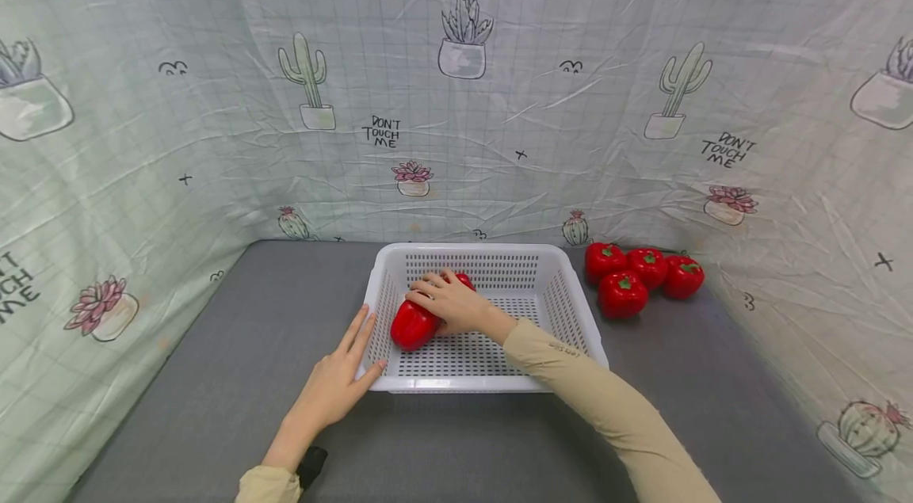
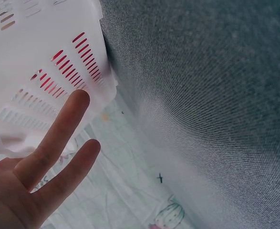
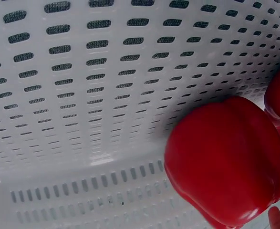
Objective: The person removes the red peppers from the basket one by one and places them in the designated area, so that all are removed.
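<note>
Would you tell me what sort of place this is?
Probably a makeshift filming booth: pale cactus-printed sheeting borders three sides of a flat grey surface bearing a white rectangular perforated plastic basket.

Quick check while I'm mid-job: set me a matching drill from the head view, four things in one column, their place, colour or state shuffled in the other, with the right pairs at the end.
Things
1. Basket
2. Left hand
3. Right hand
4. Group of four peppers

Place, colour or state
A. On the gray tabletop, to the basket's right
B. Over a red pepper, inside the basket
C. White, with slotted walls
D. Fingers straight, at the basket's left side

Right pairs: 1-C, 2-D, 3-B, 4-A
</note>
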Available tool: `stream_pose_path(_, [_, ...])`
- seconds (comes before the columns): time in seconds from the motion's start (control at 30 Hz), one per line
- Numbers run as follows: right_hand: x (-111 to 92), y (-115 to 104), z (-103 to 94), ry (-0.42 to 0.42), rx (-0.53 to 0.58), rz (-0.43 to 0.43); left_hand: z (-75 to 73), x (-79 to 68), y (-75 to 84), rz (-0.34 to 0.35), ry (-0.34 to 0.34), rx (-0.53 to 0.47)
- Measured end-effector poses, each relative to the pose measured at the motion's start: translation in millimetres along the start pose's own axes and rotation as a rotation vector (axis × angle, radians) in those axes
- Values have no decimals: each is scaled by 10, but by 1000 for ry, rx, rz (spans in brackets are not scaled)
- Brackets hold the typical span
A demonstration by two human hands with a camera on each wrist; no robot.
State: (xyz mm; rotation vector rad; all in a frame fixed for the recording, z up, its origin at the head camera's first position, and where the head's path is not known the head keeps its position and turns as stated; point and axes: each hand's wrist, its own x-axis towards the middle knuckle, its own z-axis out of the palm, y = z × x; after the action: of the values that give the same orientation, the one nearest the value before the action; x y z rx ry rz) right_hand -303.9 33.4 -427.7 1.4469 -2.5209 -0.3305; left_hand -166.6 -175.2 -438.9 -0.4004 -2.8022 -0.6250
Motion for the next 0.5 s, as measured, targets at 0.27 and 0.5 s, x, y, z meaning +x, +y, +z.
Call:
stream_pose_path(0.27, [-14, 4, -37, -14, -1, -3, 12, 10, 4, 3, 4, 10])
stream_pose_path(0.5, [-49, 11, -90, 54, 36, -38, 17, -5, 5, -8, 1, 9])
